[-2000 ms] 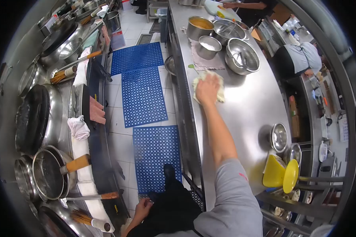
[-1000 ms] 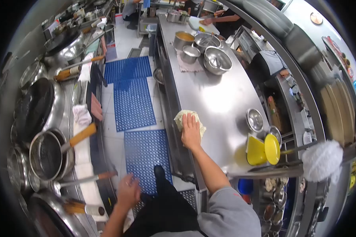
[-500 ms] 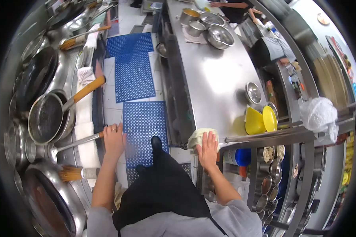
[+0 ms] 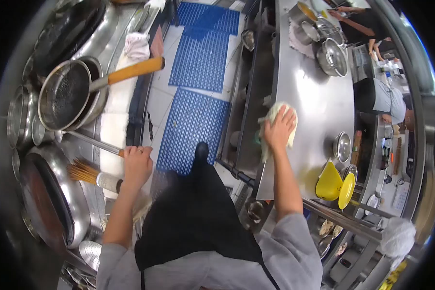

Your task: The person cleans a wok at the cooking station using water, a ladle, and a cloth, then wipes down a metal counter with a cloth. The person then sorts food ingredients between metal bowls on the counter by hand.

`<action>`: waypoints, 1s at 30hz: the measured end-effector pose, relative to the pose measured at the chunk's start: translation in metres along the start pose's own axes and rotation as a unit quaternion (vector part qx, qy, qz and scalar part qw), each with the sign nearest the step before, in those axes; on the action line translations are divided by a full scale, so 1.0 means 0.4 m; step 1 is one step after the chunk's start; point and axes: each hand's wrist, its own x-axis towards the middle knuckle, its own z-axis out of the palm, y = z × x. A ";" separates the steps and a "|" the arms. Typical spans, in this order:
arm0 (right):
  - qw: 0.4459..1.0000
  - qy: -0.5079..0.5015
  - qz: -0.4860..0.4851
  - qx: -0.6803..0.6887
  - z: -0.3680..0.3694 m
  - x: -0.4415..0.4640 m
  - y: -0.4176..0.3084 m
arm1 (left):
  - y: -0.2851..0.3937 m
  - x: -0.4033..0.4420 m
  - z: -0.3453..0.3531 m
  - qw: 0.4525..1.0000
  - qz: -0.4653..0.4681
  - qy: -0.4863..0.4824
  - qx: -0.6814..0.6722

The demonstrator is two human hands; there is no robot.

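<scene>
My right hand (image 4: pixel 279 129) lies with its fingers spread on a pale yellow-green cloth (image 4: pixel 291 109) at the left edge of the steel counter (image 4: pixel 311 113). Part of the cloth hangs over that edge. On the other side, my left hand (image 4: pixel 137 163) is at the end of a long metal handle (image 4: pixel 94 141) beside the stove. Its fingers are bent down and partly hidden, so its grip is unclear. A bamboo brush (image 4: pixel 84 172) lies just left of that hand.
Pots and a steel bowl (image 4: pixel 331 57) stand on the counter's far part. Nearer are a small bowl (image 4: pixel 342 147) and a yellow scoop (image 4: pixel 329 181). Pans (image 4: pixel 64 95) line the left side. Blue mats (image 4: pixel 194 123) cover the aisle floor. Other people work beyond the counter.
My right hand and the cloth have moved from the counter's near corner up along its left edge. My left hand stays by the handle's end. The view has turned.
</scene>
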 end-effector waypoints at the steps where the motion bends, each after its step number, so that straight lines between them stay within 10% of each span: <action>1: 1.000 0.011 -0.015 -0.012 0.006 0.064 -0.014 | 0.002 -0.015 -0.006 1.000 -0.012 -0.016 0.005; 8: 0.945 0.087 -0.301 -0.098 0.061 0.453 -0.106 | 0.024 -0.036 -0.028 0.996 -0.081 -0.036 -0.010; 12: 0.981 -0.114 -0.155 -0.004 0.195 0.430 -0.274 | 0.084 -0.014 -0.027 0.992 -0.053 0.031 -0.108; 19: 0.969 -0.218 0.094 0.068 0.503 0.278 -0.136 | 0.162 -0.121 0.101 0.928 -0.157 -0.163 -0.296; 21: 0.978 -0.051 0.161 -0.119 0.597 0.200 -0.061 | 0.153 -0.188 0.157 0.909 -0.202 -0.211 -0.296; 25: 0.969 -0.012 0.196 0.150 0.693 0.030 -0.062 | 0.114 -0.345 0.272 0.890 -0.236 -0.286 -0.265; 27: 0.847 -0.119 0.413 0.313 0.695 -0.086 -0.100 | 0.087 -0.402 0.313 0.877 -0.246 -0.323 -0.257; 29: 0.494 0.043 0.672 0.551 0.734 -0.178 -0.109 | 0.067 -0.433 0.330 0.848 -0.278 -0.367 -0.263; 30: 0.420 0.088 0.698 0.573 0.741 -0.210 -0.077 | 0.059 -0.440 0.332 0.839 -0.301 -0.357 -0.277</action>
